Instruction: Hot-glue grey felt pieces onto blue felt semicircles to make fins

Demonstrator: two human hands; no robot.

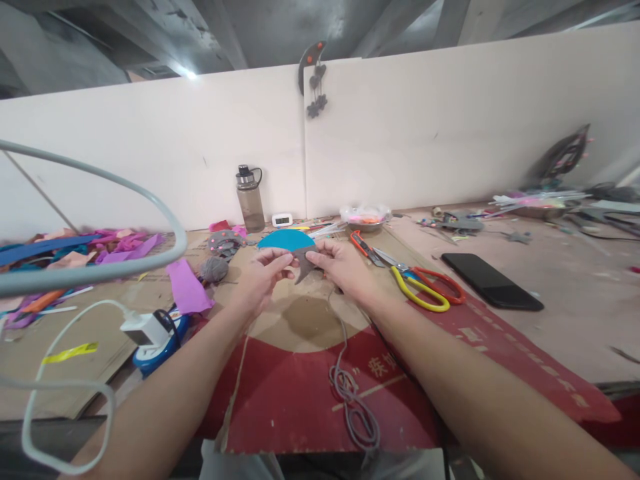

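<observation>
Between my hands is a small grey felt-like piece [303, 263] with a curved, pointed lower end. My left hand [267, 270] pinches its left edge with thumb and fingers. My right hand [340, 263] grips the right side, thumb on top. Just behind the fingers shows a rounded bright blue sheet [285, 240]; whether the hands also hold it I cannot tell. A thin grey cord [345, 373] runs from near my right hand down to a loose coil on the red and brown cardboard [280, 400].
Right of my hands lie a utility knife [365, 248], scissors [425, 287] with yellow and red handles, and a black phone [493, 281]. A bottle [250, 200] stands by the white partition. Left are felt scraps [125, 247], a grey yarn ball [214, 269], a power strip [160, 347] and a pale curved tube [170, 207].
</observation>
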